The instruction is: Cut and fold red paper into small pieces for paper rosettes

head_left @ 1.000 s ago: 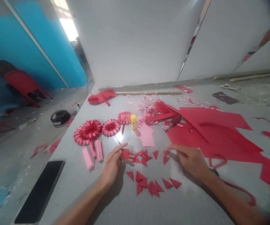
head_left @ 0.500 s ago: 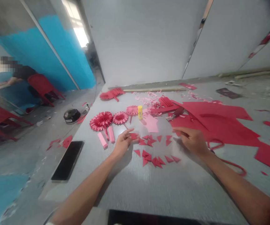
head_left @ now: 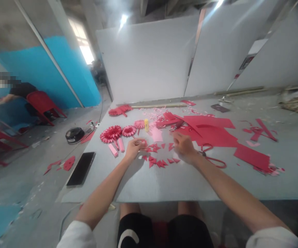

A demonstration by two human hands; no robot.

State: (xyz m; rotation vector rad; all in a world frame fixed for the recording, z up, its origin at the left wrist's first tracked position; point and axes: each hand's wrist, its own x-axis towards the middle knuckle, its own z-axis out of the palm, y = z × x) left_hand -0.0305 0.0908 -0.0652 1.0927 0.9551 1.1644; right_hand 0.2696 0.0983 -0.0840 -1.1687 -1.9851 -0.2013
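Observation:
My left hand (head_left: 134, 149) is closed in a pinch on a small red paper piece (head_left: 144, 142), at the left end of a row of red paper triangles (head_left: 154, 148). A second row of red triangles (head_left: 160, 163) lies nearer to me. My right hand (head_left: 185, 147), somewhat blurred, hovers at the row's right end with its fingers curled. Whatever its fingertips hold, if anything, is hidden. Beyond the triangles are a pink paper piece (head_left: 156, 134) and a yellow glue stick (head_left: 146, 125). Scissors with red handles (head_left: 216, 162) lie beside my right wrist.
Pleated paper rosettes (head_left: 111, 133) and pink folded strips (head_left: 113, 150) lie left of my hands. A black phone (head_left: 81, 168) rests at the table's left edge. Large red paper sheets (head_left: 213, 136) spread to the right. A person (head_left: 22, 89) sits far left.
My head view has tilted up and turned right, so my lap now shows. My right hand has come closer to the left, its index finger now curled. The left fingers have drawn round the red piece.

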